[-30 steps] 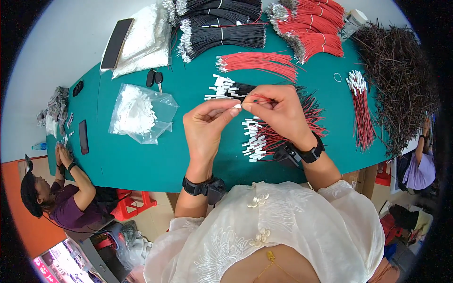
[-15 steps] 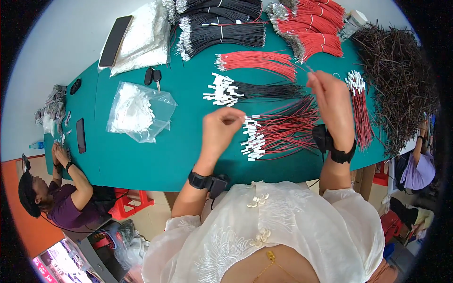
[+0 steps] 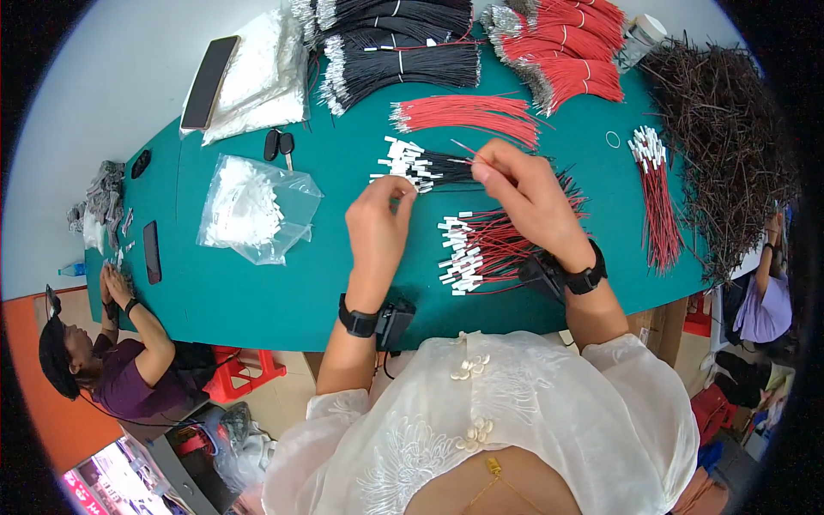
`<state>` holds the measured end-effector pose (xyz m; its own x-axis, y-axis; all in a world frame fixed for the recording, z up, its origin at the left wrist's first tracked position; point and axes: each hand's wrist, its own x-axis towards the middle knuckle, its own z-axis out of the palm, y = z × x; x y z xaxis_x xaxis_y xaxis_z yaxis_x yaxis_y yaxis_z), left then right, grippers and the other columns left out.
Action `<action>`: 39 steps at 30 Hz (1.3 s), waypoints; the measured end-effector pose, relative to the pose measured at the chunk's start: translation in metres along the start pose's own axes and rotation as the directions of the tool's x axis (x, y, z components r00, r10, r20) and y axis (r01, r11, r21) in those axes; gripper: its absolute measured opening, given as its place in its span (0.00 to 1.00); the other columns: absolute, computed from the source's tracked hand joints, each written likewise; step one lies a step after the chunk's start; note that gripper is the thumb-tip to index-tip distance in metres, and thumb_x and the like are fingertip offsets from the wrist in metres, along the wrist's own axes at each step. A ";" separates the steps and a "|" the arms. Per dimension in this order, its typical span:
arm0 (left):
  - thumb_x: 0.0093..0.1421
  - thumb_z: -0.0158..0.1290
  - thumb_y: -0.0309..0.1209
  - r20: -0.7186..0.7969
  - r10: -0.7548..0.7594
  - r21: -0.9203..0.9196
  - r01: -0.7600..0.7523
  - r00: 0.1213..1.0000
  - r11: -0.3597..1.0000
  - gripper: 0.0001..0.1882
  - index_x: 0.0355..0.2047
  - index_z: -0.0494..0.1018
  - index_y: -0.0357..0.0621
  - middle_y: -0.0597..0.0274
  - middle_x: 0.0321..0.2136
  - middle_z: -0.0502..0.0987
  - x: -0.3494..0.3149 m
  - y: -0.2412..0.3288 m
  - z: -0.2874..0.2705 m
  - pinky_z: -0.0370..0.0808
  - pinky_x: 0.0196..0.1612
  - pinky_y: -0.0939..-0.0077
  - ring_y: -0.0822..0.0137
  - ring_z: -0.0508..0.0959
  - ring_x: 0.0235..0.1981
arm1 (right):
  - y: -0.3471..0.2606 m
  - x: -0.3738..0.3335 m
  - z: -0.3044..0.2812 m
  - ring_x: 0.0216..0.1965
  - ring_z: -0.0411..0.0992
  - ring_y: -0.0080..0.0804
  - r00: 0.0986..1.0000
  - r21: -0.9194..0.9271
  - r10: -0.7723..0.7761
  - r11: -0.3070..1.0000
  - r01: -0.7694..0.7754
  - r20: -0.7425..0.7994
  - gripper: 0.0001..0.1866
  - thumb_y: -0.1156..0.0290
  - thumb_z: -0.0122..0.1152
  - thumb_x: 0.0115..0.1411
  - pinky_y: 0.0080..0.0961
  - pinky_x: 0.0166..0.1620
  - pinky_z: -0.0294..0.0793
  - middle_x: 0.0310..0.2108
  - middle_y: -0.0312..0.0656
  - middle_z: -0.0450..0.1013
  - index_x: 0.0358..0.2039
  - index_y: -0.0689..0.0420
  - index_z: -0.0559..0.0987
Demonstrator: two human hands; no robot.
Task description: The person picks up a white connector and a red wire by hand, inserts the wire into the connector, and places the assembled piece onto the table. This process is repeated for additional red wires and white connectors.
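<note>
In a pinch, my right hand [image 3: 534,193] holds a thin red wire [image 3: 464,147], whose end points up and left. Fingertips together, my left hand [image 3: 378,227] is at the white connectors [image 3: 402,159] of a bunch of black wires [image 3: 448,166]; what it pinches is hidden. Below my right hand lies a pile of red and black wires [image 3: 506,240] with white connectors on their left ends. Beyond both hands is a loose row of red wires [image 3: 468,114].
Tied black wires [image 3: 408,67] and red wires [image 3: 566,77] line the far side. A clear bag of white connectors [image 3: 249,210], keys [image 3: 279,146] and phones [image 3: 210,81] lie left. Right are a red bunch [image 3: 659,202] and dark tangled wires [image 3: 721,154]. A co-worker [image 3: 129,369] sits left.
My right hand has come left and nearer from the far right, with the red wire now between its fingers. My left hand has moved left and slightly farther, from the red-black pile to the black wires' connectors.
</note>
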<state>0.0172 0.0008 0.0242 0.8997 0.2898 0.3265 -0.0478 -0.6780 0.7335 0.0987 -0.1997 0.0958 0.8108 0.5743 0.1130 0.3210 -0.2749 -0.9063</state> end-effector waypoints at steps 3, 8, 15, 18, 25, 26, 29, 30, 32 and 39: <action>0.55 0.61 0.21 0.040 -0.172 -0.328 0.176 0.984 0.928 0.05 0.32 0.79 0.37 0.60 0.29 0.81 0.004 0.019 -0.013 0.75 0.30 0.79 0.68 0.81 0.27 | 0.002 0.002 0.008 0.25 0.59 0.12 0.998 0.092 0.022 0.995 -0.027 0.054 0.07 0.72 0.58 0.65 0.16 0.26 0.59 0.24 0.31 0.69 0.34 0.64 0.76; 0.59 0.59 0.21 0.157 -0.279 -0.661 0.311 0.947 0.683 0.05 0.36 0.79 0.34 0.64 0.28 0.81 0.009 0.041 -0.033 0.74 0.31 0.84 0.77 0.79 0.27 | -0.004 0.008 0.015 0.25 0.59 0.10 0.995 0.175 0.015 0.984 -0.031 0.094 0.05 0.75 0.61 0.62 0.14 0.26 0.58 0.24 0.28 0.69 0.33 0.64 0.77; 0.59 0.59 0.20 0.154 -0.239 -0.683 0.278 0.959 0.675 0.06 0.37 0.79 0.34 0.64 0.29 0.81 0.006 0.040 -0.036 0.73 0.31 0.86 0.79 0.78 0.27 | -0.010 0.008 0.019 0.25 0.60 0.10 0.996 0.164 0.004 0.986 -0.018 0.085 0.05 0.76 0.63 0.60 0.14 0.26 0.58 0.24 0.28 0.70 0.32 0.64 0.79; 0.59 0.60 0.21 0.141 -0.226 -0.697 0.258 0.964 0.669 0.06 0.38 0.80 0.35 0.64 0.29 0.81 0.005 0.040 -0.035 0.73 0.31 0.86 0.79 0.77 0.27 | -0.009 0.008 0.020 0.26 0.61 0.10 0.997 0.198 0.013 0.980 -0.027 0.069 0.05 0.76 0.63 0.60 0.14 0.27 0.59 0.24 0.28 0.71 0.32 0.65 0.79; 0.59 0.60 0.22 0.190 -0.238 -0.739 0.299 0.952 0.604 0.08 0.39 0.80 0.34 0.61 0.31 0.82 0.006 0.040 -0.036 0.75 0.33 0.84 0.75 0.79 0.29 | -0.012 0.007 0.020 0.28 0.66 0.12 0.998 0.290 -0.027 0.956 0.040 -0.050 0.04 0.77 0.64 0.59 0.13 0.29 0.63 0.27 0.31 0.75 0.33 0.65 0.80; 0.59 0.60 0.22 0.190 -0.238 -0.739 0.298 0.953 0.604 0.08 0.39 0.80 0.34 0.61 0.31 0.82 0.006 0.040 -0.037 0.75 0.33 0.84 0.75 0.79 0.29 | -0.013 0.007 0.020 0.28 0.66 0.12 0.998 0.291 -0.028 0.956 0.041 -0.050 0.04 0.77 0.64 0.59 0.13 0.29 0.63 0.27 0.31 0.75 0.33 0.65 0.80; 0.59 0.60 0.23 0.216 -0.235 -0.758 0.314 0.948 0.572 0.09 0.40 0.80 0.34 0.58 0.31 0.82 0.007 0.040 -0.040 0.76 0.34 0.82 0.73 0.80 0.30 | -0.015 0.006 0.018 0.28 0.67 0.13 0.993 0.229 -0.076 0.969 0.094 -0.088 0.04 0.78 0.65 0.58 0.13 0.28 0.63 0.27 0.34 0.76 0.33 0.65 0.81; 0.59 0.60 0.23 0.216 -0.235 -0.758 0.314 0.948 0.572 0.09 0.40 0.80 0.34 0.58 0.31 0.82 0.007 0.040 -0.040 0.76 0.34 0.82 0.73 0.80 0.30 | -0.015 0.006 0.017 0.28 0.67 0.13 0.993 0.229 -0.076 0.969 0.094 -0.088 0.04 0.78 0.65 0.58 0.13 0.28 0.63 0.27 0.34 0.76 0.33 0.65 0.81; 0.59 0.60 0.23 0.227 -0.237 -0.766 0.323 0.945 0.555 0.09 0.41 0.79 0.34 0.58 0.31 0.82 0.007 0.040 -0.040 0.76 0.34 0.82 0.73 0.80 0.30 | -0.014 0.006 0.016 0.26 0.67 0.14 0.988 0.177 -0.126 0.974 0.141 -0.091 0.05 0.78 0.66 0.57 0.14 0.26 0.62 0.27 0.35 0.76 0.33 0.65 0.81; 0.60 0.60 0.23 0.234 -0.240 -0.787 0.328 0.942 0.523 0.08 0.39 0.79 0.34 0.58 0.30 0.82 0.006 0.038 -0.040 0.76 0.34 0.82 0.73 0.80 0.30 | -0.019 0.006 0.012 0.22 0.65 0.15 0.981 0.077 -0.187 0.979 0.190 -0.045 0.04 0.80 0.66 0.54 0.15 0.23 0.58 0.25 0.36 0.76 0.32 0.63 0.82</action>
<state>0.0035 0.0043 0.0779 0.9607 0.2776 -0.0075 -0.0711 0.2719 0.9597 0.0916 -0.1820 0.1084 0.7579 0.5801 0.2983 0.4303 -0.1010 -0.8970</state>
